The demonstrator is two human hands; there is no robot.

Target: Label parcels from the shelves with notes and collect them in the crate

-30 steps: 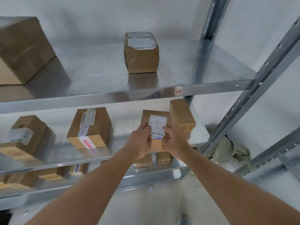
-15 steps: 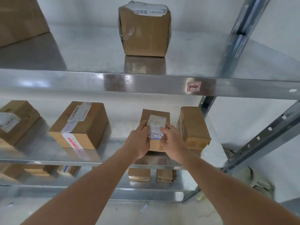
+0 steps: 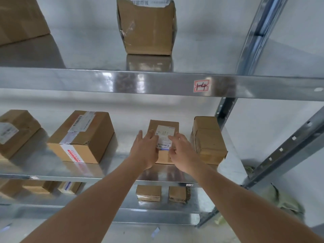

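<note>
Head view looks up into a metal rack, and much of it is cut off: the top of the upper parcel [image 3: 147,27] runs out at 12 o'clock, and a big box [image 3: 19,18] at 10 o'clock shows only a corner. My left hand [image 3: 146,149] hides the near left corner of the parcel [image 3: 164,135] I am handling; my right hand [image 3: 180,151] hides its near right corner. The parcel stands on the middle shelf [image 3: 108,162] at the centre, with a white note [image 3: 164,137] on its top. Writing on the note is too blurred to read. Both hands lie against the parcel with fingers fairly straight; the left fingertips touch the note's left edge, the right fingertips its lower right part. Neither hand curls round anything.

Just right of the parcel stands a plain box [image 3: 208,139]. At 9 o'clock sits a labelled box [image 3: 82,135]. A red tag [image 3: 201,85] on the shelf rail reads 14. Two small boxes [image 3: 149,192] rest on the lower shelf.
</note>
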